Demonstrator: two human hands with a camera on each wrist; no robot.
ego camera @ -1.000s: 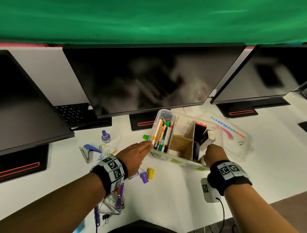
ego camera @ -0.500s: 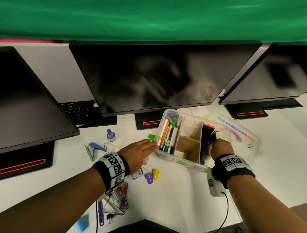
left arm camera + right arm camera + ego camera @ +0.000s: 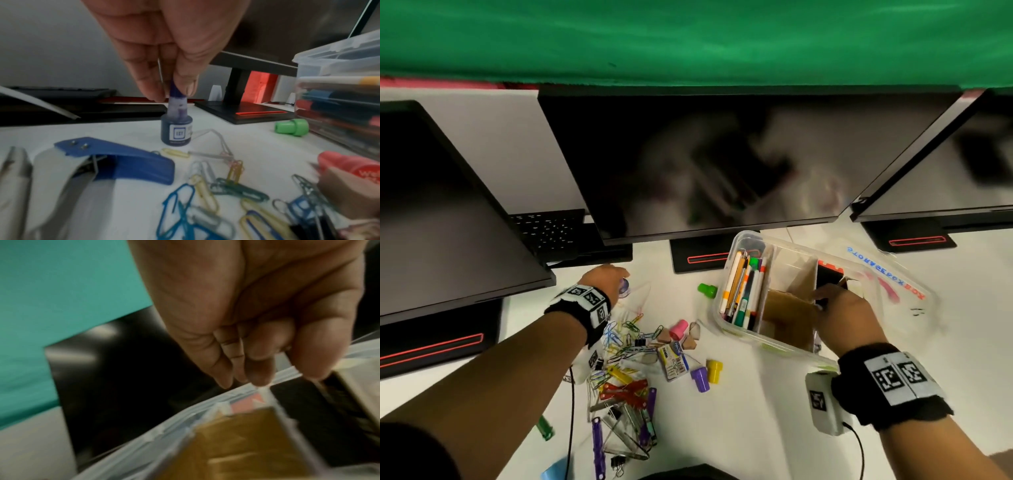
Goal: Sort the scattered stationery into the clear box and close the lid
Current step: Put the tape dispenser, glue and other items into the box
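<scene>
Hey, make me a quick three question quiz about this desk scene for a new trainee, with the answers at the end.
1. True or false: the left hand pinches the tip of the small blue bottle, which stands upright on the desk.
2. Which compartment of the clear box holds the pens? A) the leftmost B) the middle C) the rightmost
3. Fill in: the green cap lies on the desk just ____ the clear box.

Key: 1 true; 2 A; 3 outside.
</scene>
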